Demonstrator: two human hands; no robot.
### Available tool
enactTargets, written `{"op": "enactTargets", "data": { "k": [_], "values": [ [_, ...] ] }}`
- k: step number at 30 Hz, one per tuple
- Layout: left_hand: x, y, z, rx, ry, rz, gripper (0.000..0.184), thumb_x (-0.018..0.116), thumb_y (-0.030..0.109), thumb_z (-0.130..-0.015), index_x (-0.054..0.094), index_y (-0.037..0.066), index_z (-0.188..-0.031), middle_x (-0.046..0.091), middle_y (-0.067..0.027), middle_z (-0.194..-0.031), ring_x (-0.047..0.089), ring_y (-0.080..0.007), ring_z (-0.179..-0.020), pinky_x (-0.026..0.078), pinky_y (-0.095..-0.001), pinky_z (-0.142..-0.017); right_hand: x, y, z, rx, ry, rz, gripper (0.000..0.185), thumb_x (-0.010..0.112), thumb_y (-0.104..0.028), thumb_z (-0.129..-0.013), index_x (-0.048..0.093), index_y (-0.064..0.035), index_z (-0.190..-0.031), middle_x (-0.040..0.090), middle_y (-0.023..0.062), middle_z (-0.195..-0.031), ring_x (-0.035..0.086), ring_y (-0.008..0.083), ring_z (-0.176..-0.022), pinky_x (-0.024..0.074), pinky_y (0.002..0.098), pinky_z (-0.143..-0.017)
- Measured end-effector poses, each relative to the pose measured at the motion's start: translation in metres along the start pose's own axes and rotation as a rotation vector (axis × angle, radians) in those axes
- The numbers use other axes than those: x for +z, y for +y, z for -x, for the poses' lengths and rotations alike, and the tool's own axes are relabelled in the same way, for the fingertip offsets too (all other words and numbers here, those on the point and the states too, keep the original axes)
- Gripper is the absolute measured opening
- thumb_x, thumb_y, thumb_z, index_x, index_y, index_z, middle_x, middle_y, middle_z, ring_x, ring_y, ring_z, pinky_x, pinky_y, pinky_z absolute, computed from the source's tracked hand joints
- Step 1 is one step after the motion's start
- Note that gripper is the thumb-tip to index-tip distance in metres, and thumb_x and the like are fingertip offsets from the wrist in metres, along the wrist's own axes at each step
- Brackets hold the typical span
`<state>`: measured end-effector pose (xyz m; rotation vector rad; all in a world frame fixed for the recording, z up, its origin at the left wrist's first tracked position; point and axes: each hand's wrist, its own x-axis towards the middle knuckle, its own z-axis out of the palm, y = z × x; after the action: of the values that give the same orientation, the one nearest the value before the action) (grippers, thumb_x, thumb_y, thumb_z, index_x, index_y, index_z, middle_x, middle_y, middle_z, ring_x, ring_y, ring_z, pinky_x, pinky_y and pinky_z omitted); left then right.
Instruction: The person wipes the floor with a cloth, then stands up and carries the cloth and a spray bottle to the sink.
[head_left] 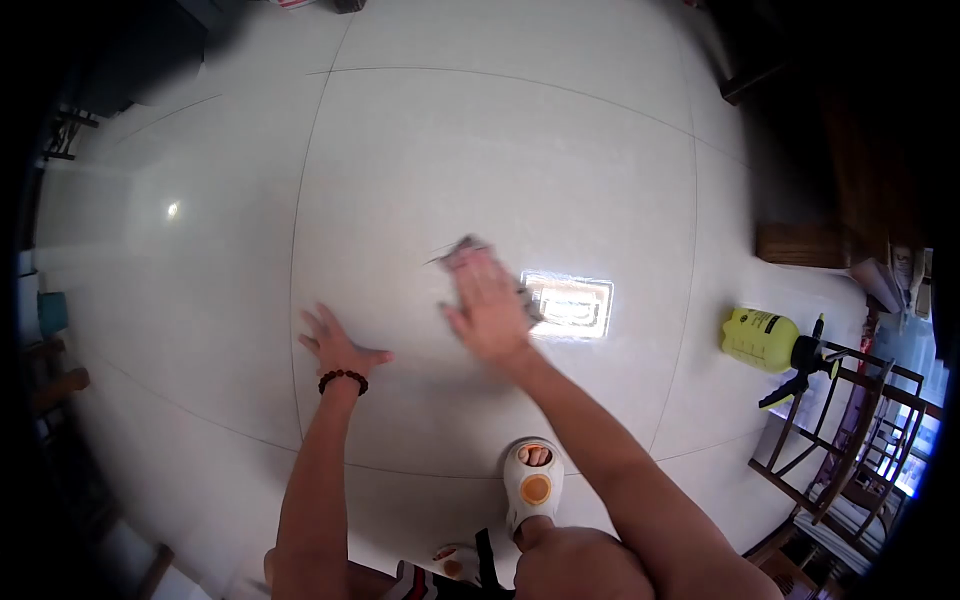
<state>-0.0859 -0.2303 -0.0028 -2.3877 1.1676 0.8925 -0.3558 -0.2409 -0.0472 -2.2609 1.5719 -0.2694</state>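
My right hand [487,302] presses down on a crumpled grey cloth [466,244] against the shiny tiled floor [420,160]. Motion blurs this hand, and most of the cloth is hidden under the palm and fingers; dark edges stick out past the fingertips and on the right side. To the left, my left hand [338,346] rests on the floor with fingers spread wide and nothing in it. A bracelet of dark red beads [343,381] circles that wrist.
A yellow-green spray bottle [760,340] stands at the right beside a dark rack [850,420]. Dark wooden furniture [800,245] lines the upper right. My foot in a white slipper [535,480] is just below my right hand. A bright reflection [570,306] shows on the tile.
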Motion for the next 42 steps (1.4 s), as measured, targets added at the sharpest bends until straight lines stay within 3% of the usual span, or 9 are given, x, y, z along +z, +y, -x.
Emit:
{"op": "enactTargets", "data": {
  "k": [11, 15, 21, 25, 30, 31, 34, 37, 42],
  "values": [
    [0.012, -0.005, -0.013, 0.082, 0.060, -0.071, 0.173, 0.108, 0.049, -0.050, -0.008, 0.003, -0.171, -0.006, -0.0298, -0.178, 0.003, -0.0562, -0.162, 0.015, -0.0620, -0.133, -0.088, 0.272, 0.181, 0.851, 0.112, 0.174, 0.094, 0.047, -0.061, -0.107, 0.021, 0.0058, -0.169, 0.019, 0.0302, -0.176, 0.010, 0.0483, -0.165, 0.0140, 0.0578, -0.132],
    [0.019, -0.007, -0.022, 0.115, 0.094, -0.097, 0.173, 0.108, 0.046, -0.050, -0.008, 0.004, -0.171, -0.008, -0.0290, -0.178, 0.002, -0.0574, -0.162, 0.017, -0.0620, -0.133, -0.067, 0.217, 0.124, 0.662, 0.334, 0.162, 0.097, 0.066, -0.055, -0.099, 0.029, 0.0055, -0.165, 0.028, 0.0295, -0.172, 0.021, 0.0499, -0.161, 0.0197, 0.0608, -0.130],
    [0.045, -0.045, -0.050, 0.178, 0.223, -0.111, 0.170, 0.108, 0.043, -0.051, -0.008, 0.013, -0.172, -0.010, -0.0205, -0.180, 0.002, -0.0618, -0.159, 0.031, -0.0625, -0.129, -0.026, 0.056, 0.023, 0.374, 0.087, 0.050, 0.105, 0.044, -0.073, -0.103, 0.029, 0.0093, -0.165, 0.019, 0.0274, -0.177, 0.009, 0.0441, -0.166, 0.0089, 0.0586, -0.133],
    [0.004, -0.002, -0.008, 0.012, 0.002, -0.063, 0.166, 0.105, 0.046, -0.056, -0.006, 0.001, -0.170, -0.005, -0.0276, -0.178, 0.008, -0.0492, -0.164, 0.014, -0.0600, -0.134, 0.006, -0.045, -0.015, 0.151, -0.099, -0.104, 0.102, 0.040, -0.073, -0.105, 0.022, 0.0059, -0.169, 0.012, 0.0230, -0.179, 0.003, 0.0390, -0.167, 0.0045, 0.0550, -0.134],
    [0.063, -0.054, -0.053, 0.297, 0.407, -0.268, 0.152, 0.100, 0.051, -0.062, 0.008, -0.004, -0.169, 0.010, -0.0244, -0.179, 0.015, -0.0417, -0.165, 0.016, -0.0534, -0.135, 0.038, -0.126, -0.044, -0.062, -0.216, -0.138, 0.094, 0.036, -0.066, -0.109, 0.019, 0.0036, -0.170, 0.010, 0.0202, -0.180, 0.002, 0.0353, -0.168, 0.0033, 0.0524, -0.135],
    [0.063, -0.055, -0.051, 0.370, 0.621, -0.377, 0.148, 0.099, 0.052, -0.065, 0.011, -0.003, -0.170, 0.013, -0.0241, -0.178, 0.018, -0.0403, -0.165, 0.020, -0.0514, -0.135, 0.041, -0.130, -0.046, -0.073, -0.188, -0.112, 0.091, 0.035, -0.064, -0.110, 0.020, 0.0033, -0.170, 0.012, 0.0199, -0.180, 0.003, 0.0345, -0.168, 0.0034, 0.0521, -0.135],
    [-0.010, -0.015, 0.021, 0.172, 0.113, -0.131, 0.137, 0.095, 0.054, -0.070, 0.017, 0.005, -0.171, 0.020, -0.0209, -0.178, 0.025, -0.0368, -0.163, 0.032, -0.0494, -0.131, 0.037, -0.094, -0.027, -0.028, -0.147, -0.130, 0.086, 0.040, -0.060, -0.110, 0.024, 0.0013, -0.169, 0.017, 0.0195, -0.179, 0.009, 0.0340, -0.167, 0.0090, 0.0526, -0.135],
    [-0.001, -0.052, 0.013, 0.304, 0.180, 0.022, 0.130, 0.096, 0.051, -0.071, 0.022, 0.012, -0.171, 0.022, -0.0174, -0.178, 0.031, -0.0376, -0.160, 0.041, -0.0505, -0.126, -0.001, -0.032, 0.030, 0.202, -0.007, -0.143, 0.088, 0.061, -0.056, -0.102, 0.034, -0.0029, -0.166, 0.028, 0.0209, -0.175, 0.021, 0.0392, -0.164, 0.0216, 0.0547, -0.131],
    [0.047, -0.104, 0.025, 0.502, 0.343, 0.134, 0.129, 0.102, 0.042, -0.066, 0.031, 0.011, -0.169, 0.022, -0.0230, -0.177, 0.029, -0.0421, -0.160, 0.036, -0.0518, -0.128, -0.041, 0.110, 0.178, 0.668, 0.171, 0.135, 0.092, 0.065, -0.055, -0.099, 0.035, 0.0003, -0.165, 0.029, 0.0270, -0.173, 0.020, 0.0489, -0.162, 0.0211, 0.0585, -0.130]
  ]
}}
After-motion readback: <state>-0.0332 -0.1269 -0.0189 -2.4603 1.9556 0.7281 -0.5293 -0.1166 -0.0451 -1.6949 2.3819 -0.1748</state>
